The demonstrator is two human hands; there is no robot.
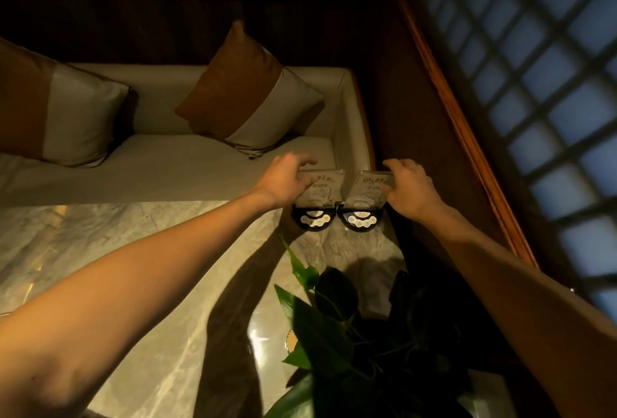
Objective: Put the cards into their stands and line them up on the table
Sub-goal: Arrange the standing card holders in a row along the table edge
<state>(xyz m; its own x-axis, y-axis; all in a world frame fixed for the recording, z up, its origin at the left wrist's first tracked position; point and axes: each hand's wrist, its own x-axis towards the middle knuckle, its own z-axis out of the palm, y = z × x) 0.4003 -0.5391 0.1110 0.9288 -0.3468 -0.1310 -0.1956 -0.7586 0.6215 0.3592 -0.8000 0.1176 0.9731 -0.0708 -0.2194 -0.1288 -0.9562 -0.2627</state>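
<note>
Two clear printed cards stand upright in black half-round stands at the far right edge of the marble table [140, 250]. The left card [325, 188] sits in the left stand [314, 218]; my left hand [283, 180] grips its upper left corner. The right card [370, 188] sits in the right stand [360, 220]; my right hand [409, 188] grips its upper right edge. The two stands touch side by side, their round buttons facing me.
A leafy potted plant [337, 327] stands on the table near me, below the stands. Beyond the table is a cream sofa [160, 163] with two brown-and-cream cushions [250, 97]. A wooden-framed lattice window [541, 90] runs along the right.
</note>
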